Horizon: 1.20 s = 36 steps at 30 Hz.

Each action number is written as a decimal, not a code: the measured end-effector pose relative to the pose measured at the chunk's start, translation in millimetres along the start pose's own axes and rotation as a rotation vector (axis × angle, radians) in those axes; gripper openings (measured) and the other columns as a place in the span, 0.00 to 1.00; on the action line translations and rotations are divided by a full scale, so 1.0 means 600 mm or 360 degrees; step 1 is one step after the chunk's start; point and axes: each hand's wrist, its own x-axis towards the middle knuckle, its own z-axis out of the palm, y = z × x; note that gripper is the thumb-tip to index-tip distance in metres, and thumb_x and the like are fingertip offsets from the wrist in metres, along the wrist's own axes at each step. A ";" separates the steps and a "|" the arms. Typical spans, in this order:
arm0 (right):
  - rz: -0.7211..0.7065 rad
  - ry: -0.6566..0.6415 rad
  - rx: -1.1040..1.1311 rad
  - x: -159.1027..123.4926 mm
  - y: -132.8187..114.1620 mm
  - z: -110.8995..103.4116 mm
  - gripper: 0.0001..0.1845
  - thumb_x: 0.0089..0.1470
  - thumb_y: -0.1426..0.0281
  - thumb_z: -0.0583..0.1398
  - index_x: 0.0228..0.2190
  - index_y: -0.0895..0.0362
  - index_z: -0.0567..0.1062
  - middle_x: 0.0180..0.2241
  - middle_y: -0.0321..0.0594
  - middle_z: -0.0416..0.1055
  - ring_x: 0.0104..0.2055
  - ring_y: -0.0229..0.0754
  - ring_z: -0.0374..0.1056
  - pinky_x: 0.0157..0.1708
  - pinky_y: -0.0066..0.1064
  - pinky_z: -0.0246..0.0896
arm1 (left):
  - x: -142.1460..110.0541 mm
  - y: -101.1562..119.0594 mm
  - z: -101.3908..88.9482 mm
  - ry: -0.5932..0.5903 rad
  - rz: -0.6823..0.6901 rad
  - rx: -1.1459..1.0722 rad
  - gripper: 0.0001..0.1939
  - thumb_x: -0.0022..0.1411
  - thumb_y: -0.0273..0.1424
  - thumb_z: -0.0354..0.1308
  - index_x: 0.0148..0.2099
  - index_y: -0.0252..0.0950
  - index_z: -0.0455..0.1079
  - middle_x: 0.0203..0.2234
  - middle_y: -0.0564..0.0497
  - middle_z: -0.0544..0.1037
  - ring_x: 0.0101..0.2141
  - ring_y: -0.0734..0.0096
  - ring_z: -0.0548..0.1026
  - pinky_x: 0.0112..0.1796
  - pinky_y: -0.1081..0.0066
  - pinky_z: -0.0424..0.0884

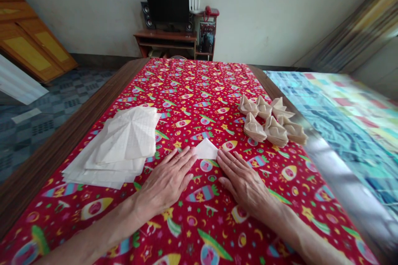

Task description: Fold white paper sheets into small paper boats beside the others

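A small folded piece of white paper (206,149) lies flat on the red patterned cloth, its peak pointing away from me. My left hand (169,176) rests palm down with fingers stretched out, fingertips on the paper's left corner. On the opposite corner lie the fingertips of my right hand (241,174), also flat and extended. Left of my left hand is a stack of creased white paper sheets (124,140), the top ones marked with fan-like fold lines. Beyond my right hand stand stacked folded paper shapes (275,130) in two rows, pale beige with pointed tips.
The red cloth (202,91) covers a dark wooden table (70,145). Ahead, by the wall, stands a desk with a monitor (167,5) and a red telephone (212,11). A bed with a patterned cover (342,120) is at the right, a wooden cabinet (34,37) at the left.
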 end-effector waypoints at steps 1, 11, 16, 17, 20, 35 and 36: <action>0.0004 0.0013 -0.0004 0.000 0.000 -0.001 0.27 0.62 0.66 0.49 0.60 0.62 0.57 0.60 0.48 0.55 0.63 0.47 0.49 0.60 0.46 0.52 | -0.004 -0.002 -0.002 0.0006 -0.0017 0.0006 0.24 0.67 0.31 0.43 0.64 0.34 0.53 0.63 0.46 0.56 0.62 0.64 0.54 0.59 0.58 0.54; -0.0032 0.0251 -0.0132 0.038 0.000 -0.001 0.12 0.62 0.68 0.52 0.41 0.57 0.73 0.44 0.45 0.74 0.50 0.46 0.67 0.53 0.45 0.55 | -0.013 -0.033 0.003 0.0299 -0.0128 -0.0099 0.17 0.66 0.29 0.45 0.54 0.34 0.68 0.53 0.45 0.71 0.55 0.62 0.67 0.55 0.57 0.62; -0.0091 0.0084 -0.0228 0.086 -0.009 -0.005 0.10 0.62 0.67 0.53 0.35 0.58 0.72 0.36 0.44 0.74 0.42 0.43 0.67 0.42 0.38 0.58 | 0.030 -0.038 -0.003 0.0372 -0.0135 -0.0211 0.15 0.65 0.26 0.46 0.49 0.35 0.71 0.44 0.47 0.76 0.46 0.65 0.72 0.48 0.63 0.70; -0.0114 0.0066 -0.0235 0.092 -0.008 -0.005 0.10 0.62 0.68 0.53 0.35 0.58 0.72 0.36 0.44 0.74 0.42 0.43 0.67 0.41 0.36 0.58 | 0.037 -0.038 -0.004 0.0374 -0.0131 -0.0217 0.14 0.65 0.25 0.47 0.49 0.34 0.71 0.43 0.47 0.76 0.45 0.65 0.72 0.47 0.64 0.70; -0.0190 0.0037 -0.0181 0.097 0.002 -0.004 0.09 0.62 0.70 0.52 0.35 0.59 0.71 0.36 0.44 0.73 0.43 0.42 0.66 0.39 0.32 0.59 | 0.048 -0.038 -0.004 0.0372 -0.0129 -0.0230 0.14 0.65 0.25 0.47 0.49 0.33 0.70 0.43 0.47 0.76 0.44 0.66 0.72 0.47 0.65 0.70; 0.0017 0.0240 -0.0338 0.107 -0.021 -0.003 0.07 0.59 0.75 0.52 0.32 0.58 0.70 0.28 0.38 0.72 0.27 0.37 0.64 0.25 0.29 0.51 | 0.054 -0.010 0.029 0.0715 -0.0504 -0.0906 0.37 0.66 0.39 0.49 0.68 0.36 0.34 0.62 0.33 0.53 0.52 0.56 0.69 0.43 0.62 0.74; 0.0008 0.0300 -0.0329 0.107 -0.022 -0.003 0.08 0.60 0.75 0.52 0.32 0.58 0.69 0.28 0.38 0.72 0.27 0.37 0.64 0.25 0.29 0.51 | 0.058 -0.006 0.029 0.0709 -0.0555 -0.0975 0.37 0.66 0.39 0.48 0.68 0.36 0.33 0.62 0.33 0.54 0.52 0.56 0.69 0.43 0.62 0.74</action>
